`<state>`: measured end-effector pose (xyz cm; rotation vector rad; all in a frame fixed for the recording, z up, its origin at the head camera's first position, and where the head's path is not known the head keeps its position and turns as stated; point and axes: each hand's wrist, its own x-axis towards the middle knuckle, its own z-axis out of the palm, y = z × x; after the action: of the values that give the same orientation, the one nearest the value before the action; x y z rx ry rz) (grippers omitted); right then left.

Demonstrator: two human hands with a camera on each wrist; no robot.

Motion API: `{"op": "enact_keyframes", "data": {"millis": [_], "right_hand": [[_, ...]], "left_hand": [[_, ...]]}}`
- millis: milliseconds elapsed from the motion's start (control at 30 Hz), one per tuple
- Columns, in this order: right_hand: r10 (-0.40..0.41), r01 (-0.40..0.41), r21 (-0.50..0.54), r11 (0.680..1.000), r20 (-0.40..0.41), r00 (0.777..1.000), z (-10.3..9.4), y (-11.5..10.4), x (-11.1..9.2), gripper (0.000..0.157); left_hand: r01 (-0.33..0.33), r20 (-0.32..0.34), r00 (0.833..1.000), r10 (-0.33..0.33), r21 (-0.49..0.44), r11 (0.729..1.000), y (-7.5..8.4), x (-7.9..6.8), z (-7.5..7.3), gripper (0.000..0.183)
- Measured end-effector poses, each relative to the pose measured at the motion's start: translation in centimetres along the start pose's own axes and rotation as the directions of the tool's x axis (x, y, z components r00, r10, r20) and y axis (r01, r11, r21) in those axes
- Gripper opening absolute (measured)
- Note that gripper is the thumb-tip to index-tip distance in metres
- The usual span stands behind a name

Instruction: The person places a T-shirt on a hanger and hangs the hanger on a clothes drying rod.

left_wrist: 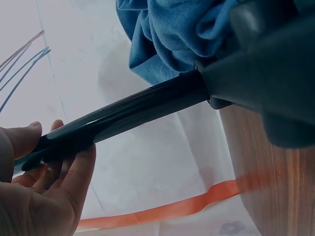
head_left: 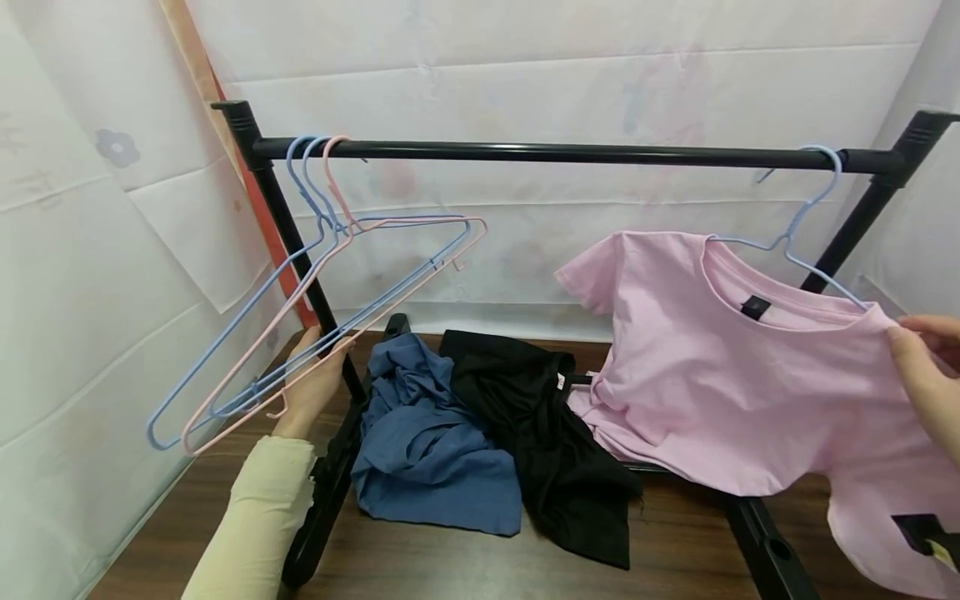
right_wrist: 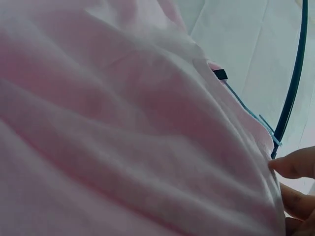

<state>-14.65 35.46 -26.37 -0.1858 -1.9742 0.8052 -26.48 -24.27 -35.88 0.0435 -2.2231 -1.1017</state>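
A pink T-shirt (head_left: 720, 350) hangs from a blue hanger (head_left: 795, 225) hooked at the right end of the black rack's top rail (head_left: 525, 152). My right hand (head_left: 933, 367) pinches the shirt's shoulder beside the neckline, thumb in front; in the right wrist view the pink cloth (right_wrist: 147, 132) covers most of the picture. On the far left, my left hand (head_left: 315, 387) is wrapped around the rack's side post (left_wrist: 133, 110), partly behind empty hangers. Those hangers, two blue and one pink hanger (head_left: 262, 350), hang together at the rail's left end.
Crumpled blue cloth (head_left: 435, 450) and a black garment (head_left: 547, 433) lie over the rack's lower bars, above the brown wooden floor (head_left: 420, 567). The rack's black foot (head_left: 322, 500) stands at left. White sheeting (head_left: 487, 92) encloses the back and sides.
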Motion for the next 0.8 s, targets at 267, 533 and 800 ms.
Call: {"op": "enact_keyframes", "data": {"millis": [267,533,800], "right_hand": [[-0.059,0.058,-0.039,0.998,-0.039,0.997,0.4,-3.7,-0.5,0.026],[-0.243,0.242,0.076,0.967,0.012,0.97,1.9,-6.6,-0.9,0.025],[-0.365,0.327,0.23,0.917,0.147,0.919,6.0,-8.7,-1.9,0.013]], "left_hand": [[0.028,0.019,0.999,-0.028,-0.012,1.0,-0.2,0.0,0.0,0.026],[0.039,0.017,0.999,-0.039,0.006,0.999,0.2,0.0,-0.1,0.025],[-0.026,-0.009,1.0,0.026,0.006,1.0,0.5,-0.1,-0.2,0.027]]}}
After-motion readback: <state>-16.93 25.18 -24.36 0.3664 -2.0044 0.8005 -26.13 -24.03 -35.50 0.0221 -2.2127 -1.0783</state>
